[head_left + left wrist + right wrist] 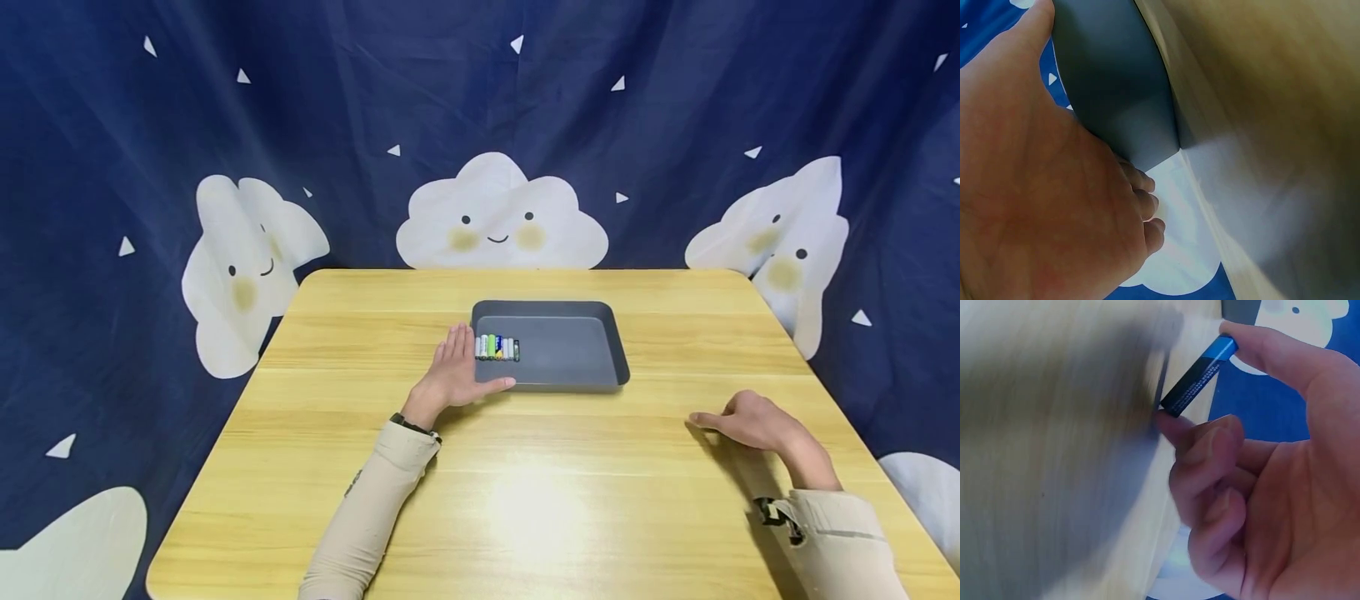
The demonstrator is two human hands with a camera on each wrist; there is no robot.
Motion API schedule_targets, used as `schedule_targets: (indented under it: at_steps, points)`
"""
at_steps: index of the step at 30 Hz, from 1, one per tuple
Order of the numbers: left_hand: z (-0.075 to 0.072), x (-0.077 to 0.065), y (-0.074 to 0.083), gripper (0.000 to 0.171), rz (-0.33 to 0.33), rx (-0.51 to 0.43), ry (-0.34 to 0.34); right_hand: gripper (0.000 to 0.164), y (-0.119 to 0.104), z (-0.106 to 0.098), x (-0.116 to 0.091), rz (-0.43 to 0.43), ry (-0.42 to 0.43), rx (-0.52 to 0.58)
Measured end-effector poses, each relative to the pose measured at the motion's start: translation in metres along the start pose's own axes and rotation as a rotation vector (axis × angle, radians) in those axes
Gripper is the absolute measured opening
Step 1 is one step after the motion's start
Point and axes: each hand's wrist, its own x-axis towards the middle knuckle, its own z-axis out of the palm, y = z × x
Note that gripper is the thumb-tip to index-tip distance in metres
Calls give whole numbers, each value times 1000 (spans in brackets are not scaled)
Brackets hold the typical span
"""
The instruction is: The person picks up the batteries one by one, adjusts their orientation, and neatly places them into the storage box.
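A dark grey tray (562, 350) lies on the table, with a row of several batteries (498, 347) standing side by side near its left wall. My left hand (453, 375) lies along that left side with straight fingers, its thumb stretched over the front rim. In the left wrist view the palm (1054, 181) is against the tray's outer wall (1122, 81). Off to the right, my right hand (757, 421) is held above the table. It pinches a blue and black battery (1200, 375) by its two ends between thumb and index finger; the other fingers (1210, 481) are curled.
The light wood table (525, 467) has rounded far corners and stands against a dark blue curtain (450, 83) printed with white clouds and triangles. Bare tabletop lies between the tray and my right hand.
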Motion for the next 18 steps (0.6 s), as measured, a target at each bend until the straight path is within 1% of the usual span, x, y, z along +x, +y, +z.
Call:
schedule_targets:
  at_steps: [4, 7, 14, 18]
  points:
    - [0, 1, 0, 131, -2, 5, -10, 59, -3, 0, 2, -45, 57, 30]
    - [2, 2, -1, 130, -11, 12, -20, 53, -6, -1, 5, -87, 117, 57]
    - [2, 2, -1, 130, -23, -2, -23, 41, -19, -4, 15, -224, 290, 137]
    - [-1, -2, 1, 132, -15, -17, -14, 34, -30, -4, 22, -303, 355, 203]
